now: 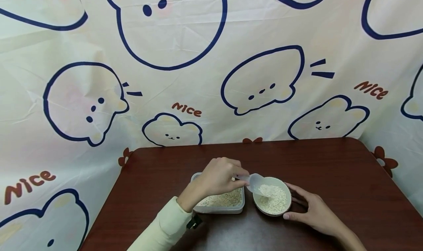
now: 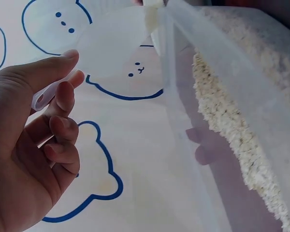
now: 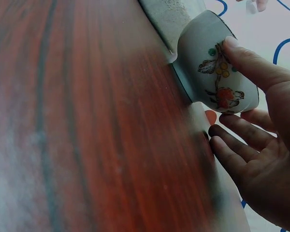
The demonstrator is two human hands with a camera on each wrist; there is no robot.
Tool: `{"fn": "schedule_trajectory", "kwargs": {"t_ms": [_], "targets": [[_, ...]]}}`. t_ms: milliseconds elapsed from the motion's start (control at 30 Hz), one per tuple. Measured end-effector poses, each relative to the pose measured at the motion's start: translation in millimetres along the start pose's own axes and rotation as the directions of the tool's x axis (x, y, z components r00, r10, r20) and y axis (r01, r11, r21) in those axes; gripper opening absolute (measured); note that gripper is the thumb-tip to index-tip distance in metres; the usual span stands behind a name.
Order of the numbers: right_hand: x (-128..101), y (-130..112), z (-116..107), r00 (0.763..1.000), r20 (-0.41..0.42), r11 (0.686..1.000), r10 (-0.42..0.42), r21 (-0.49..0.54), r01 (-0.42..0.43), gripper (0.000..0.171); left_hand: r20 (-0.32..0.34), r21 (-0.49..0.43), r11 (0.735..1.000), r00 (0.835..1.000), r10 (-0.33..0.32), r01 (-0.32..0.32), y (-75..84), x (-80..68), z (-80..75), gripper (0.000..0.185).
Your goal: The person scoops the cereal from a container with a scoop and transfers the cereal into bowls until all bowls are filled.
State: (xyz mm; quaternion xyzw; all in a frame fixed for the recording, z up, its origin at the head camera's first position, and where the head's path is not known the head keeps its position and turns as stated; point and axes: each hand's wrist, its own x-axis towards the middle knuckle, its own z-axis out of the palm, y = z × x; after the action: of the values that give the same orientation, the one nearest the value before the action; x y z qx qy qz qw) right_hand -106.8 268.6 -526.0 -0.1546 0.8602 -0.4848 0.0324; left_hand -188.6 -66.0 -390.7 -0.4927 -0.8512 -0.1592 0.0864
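My left hand [image 1: 221,175] pinches the handle of a translucent plastic scoop [image 1: 255,181] between thumb and fingers. The scoop's cup tilts down over the left rim of a small bowl [image 3: 195,53], and pale, oat-like flakes [image 1: 275,202] fill much of that bowl. With thumb on one side and fingers on the other, my right hand [image 1: 312,210] holds the bowl at its right side. Painted flowers decorate the bowl's outer wall in the right wrist view. A clear plastic container [image 1: 219,210] with more flakes [image 1: 228,199] lies under my left hand, partly hidden by it.
The dark reddish wooden table [image 1: 347,185] carries the bowl and the container side by side. Behind it hangs a white cloth [image 1: 205,85] with blue cartoon outlines, which also runs along the left and right sides.
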Motion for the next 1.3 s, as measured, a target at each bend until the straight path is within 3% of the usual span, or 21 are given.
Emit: {"fn": "schedule_trajectory", "kwargs": {"t_ms": [133,433,767,1067,1300], "targets": [[0,-1,1,1.0,0.0,1.0,-0.019,0.007,0.019,0.088,-0.01,0.021,1.0,1.0,0.0,0.0,-0.5,-0.6,-5.6,0.014],[-2,-2,0,1.0,-0.005,1.0,-0.018,0.003,0.018,0.089,-0.034,-0.046,0.999,0.999,0.0,-0.001,-1.7,-3.4,-11.0,0.014],[-1,-3,0,1.0,-0.012,1.0,-0.017,-0.011,0.017,0.089,-0.096,-0.223,0.973,0.992,-0.086,0.063,-12.6,-19.5,-7.8,0.012],[0,-4,0,1.0,-0.003,1.0,0.009,-0.023,-0.009,0.091,-0.168,-0.391,0.909,0.959,-0.227,0.147,-29.2,-49.0,-7.7,0.012],[-1,-3,1,1.0,-0.009,1.0,-0.001,-0.029,0.001,0.09,-0.214,-0.449,0.868,0.918,-0.334,0.211,-38.8,-72.2,-4.9,0.012]]}}
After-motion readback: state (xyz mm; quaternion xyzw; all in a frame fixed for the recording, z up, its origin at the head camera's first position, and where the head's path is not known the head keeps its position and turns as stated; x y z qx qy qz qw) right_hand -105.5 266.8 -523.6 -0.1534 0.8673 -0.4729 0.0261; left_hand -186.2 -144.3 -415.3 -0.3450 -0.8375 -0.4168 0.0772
